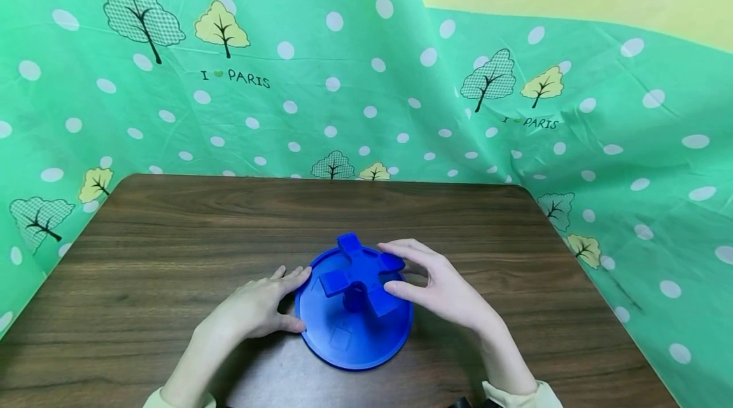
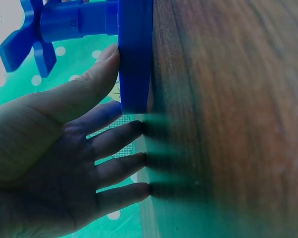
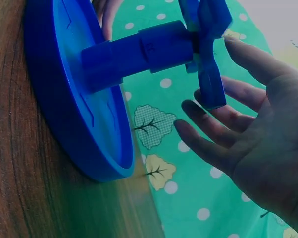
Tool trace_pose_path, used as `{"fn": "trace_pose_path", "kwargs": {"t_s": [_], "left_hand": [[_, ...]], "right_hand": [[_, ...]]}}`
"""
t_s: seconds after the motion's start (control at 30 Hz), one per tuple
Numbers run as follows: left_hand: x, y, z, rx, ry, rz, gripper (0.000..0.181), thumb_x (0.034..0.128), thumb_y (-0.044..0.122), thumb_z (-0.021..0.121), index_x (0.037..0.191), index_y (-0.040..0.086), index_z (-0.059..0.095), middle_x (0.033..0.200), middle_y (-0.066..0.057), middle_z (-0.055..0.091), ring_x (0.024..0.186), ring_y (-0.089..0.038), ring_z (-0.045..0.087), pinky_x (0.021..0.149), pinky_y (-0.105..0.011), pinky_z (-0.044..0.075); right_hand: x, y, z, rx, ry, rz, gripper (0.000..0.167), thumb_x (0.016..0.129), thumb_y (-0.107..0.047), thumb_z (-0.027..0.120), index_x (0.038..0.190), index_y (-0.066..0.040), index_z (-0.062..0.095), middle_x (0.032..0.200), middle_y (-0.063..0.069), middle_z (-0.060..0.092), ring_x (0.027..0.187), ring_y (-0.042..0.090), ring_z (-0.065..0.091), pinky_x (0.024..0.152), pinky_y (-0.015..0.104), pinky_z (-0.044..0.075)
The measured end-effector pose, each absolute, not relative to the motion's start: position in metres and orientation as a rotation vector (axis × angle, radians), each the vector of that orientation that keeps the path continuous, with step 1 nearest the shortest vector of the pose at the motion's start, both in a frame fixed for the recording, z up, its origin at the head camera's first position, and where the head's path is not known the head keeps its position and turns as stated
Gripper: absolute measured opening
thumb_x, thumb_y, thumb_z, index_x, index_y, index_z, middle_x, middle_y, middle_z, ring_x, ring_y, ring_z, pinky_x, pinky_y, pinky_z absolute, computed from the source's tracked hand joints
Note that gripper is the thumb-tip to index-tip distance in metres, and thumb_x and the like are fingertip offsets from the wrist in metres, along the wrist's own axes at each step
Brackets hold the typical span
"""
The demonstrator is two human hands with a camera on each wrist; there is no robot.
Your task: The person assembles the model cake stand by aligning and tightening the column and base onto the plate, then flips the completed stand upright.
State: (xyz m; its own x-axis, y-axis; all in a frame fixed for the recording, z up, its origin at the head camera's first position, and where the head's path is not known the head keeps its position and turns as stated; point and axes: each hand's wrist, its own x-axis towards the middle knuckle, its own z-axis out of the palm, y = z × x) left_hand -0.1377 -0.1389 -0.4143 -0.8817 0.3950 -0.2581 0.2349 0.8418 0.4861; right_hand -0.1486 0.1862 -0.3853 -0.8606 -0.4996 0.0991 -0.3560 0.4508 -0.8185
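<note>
A round blue plastic base (image 1: 326, 347) with a raised rim lies on the table. From its middle rises a stepped blue post (image 3: 134, 54), topped by a cross-shaped piece (image 1: 364, 271) with several flat arms. At the base's left edge, my left hand (image 1: 252, 307) has its fingers spread; the thumb and index finger touch the rim, and the other fingertips reach the tabletop. Around the right side of the cross-shaped piece, my right hand (image 1: 439, 284) holds its fingers loosely extended. Its thumb is at one arm, and its other fingers reach behind another.
The dark wood-grain table (image 1: 229, 223) extends around the base on all sides. Behind and beside it hangs a green polka-dot cloth (image 1: 355, 64) printed with trees. A small dark object (image 1: 460, 403) shows at the bottom edge, near the right sleeve.
</note>
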Motion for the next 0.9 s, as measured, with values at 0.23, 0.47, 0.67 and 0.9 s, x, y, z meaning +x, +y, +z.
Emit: {"fn": "trace_pose_path", "kwargs": {"t_s": [0.23, 0.47, 0.67, 0.9], "left_hand": [[-0.138, -0.139, -0.415, 0.471, 2.67, 0.643, 0.095, 0.078, 0.051, 0.085, 0.158, 0.023, 0.043, 0.163, -0.01, 0.044, 0.146, -0.054, 0.039, 0.112, -0.076, 0.034], [-0.138, -0.139, -0.415, 0.489, 2.677, 0.643, 0.094, 0.0781, 0.05, 0.085, 0.158, 0.022, 0.043, 0.162, -0.011, 0.045, 0.148, -0.051, 0.039, 0.113, -0.074, 0.036], [-0.138, -0.139, -0.415, 0.493, 2.679, 0.641, 0.095, 0.0776, 0.051, 0.085, 0.158, 0.022, 0.043, 0.162, -0.011, 0.044, 0.147, -0.053, 0.04, 0.112, -0.074, 0.035], [-0.138, -0.139, -0.414, 0.486, 2.675, 0.637, 0.095, 0.0778, 0.051, 0.085, 0.158, 0.022, 0.043, 0.162, -0.012, 0.044, 0.146, -0.054, 0.04, 0.112, -0.074, 0.036]], "right_hand": [[-0.147, 0.189, -0.381, -0.801, 2.574, -1.362, 0.038, 0.094, -0.027, 0.076, 0.132, -0.028, 0.069, 0.128, -0.008, 0.068, 0.118, 0.01, 0.064, 0.098, 0.03, 0.058], [-0.144, 0.189, -0.376, -0.85, 2.572, -1.368, 0.027, 0.095, -0.023, 0.076, 0.121, -0.026, 0.074, 0.109, -0.009, 0.074, 0.099, 0.011, 0.07, 0.09, 0.028, 0.059], [-0.144, 0.189, -0.373, -0.768, 2.685, -1.465, 0.019, 0.092, -0.02, 0.079, 0.111, -0.024, 0.076, 0.092, -0.006, 0.069, 0.086, 0.013, 0.065, 0.079, 0.027, 0.058], [-0.149, 0.187, -0.38, -0.734, 2.751, -1.365, 0.055, 0.092, -0.029, 0.079, 0.142, -0.031, 0.059, 0.141, -0.009, 0.061, 0.124, 0.016, 0.065, 0.103, 0.04, 0.057]]}}
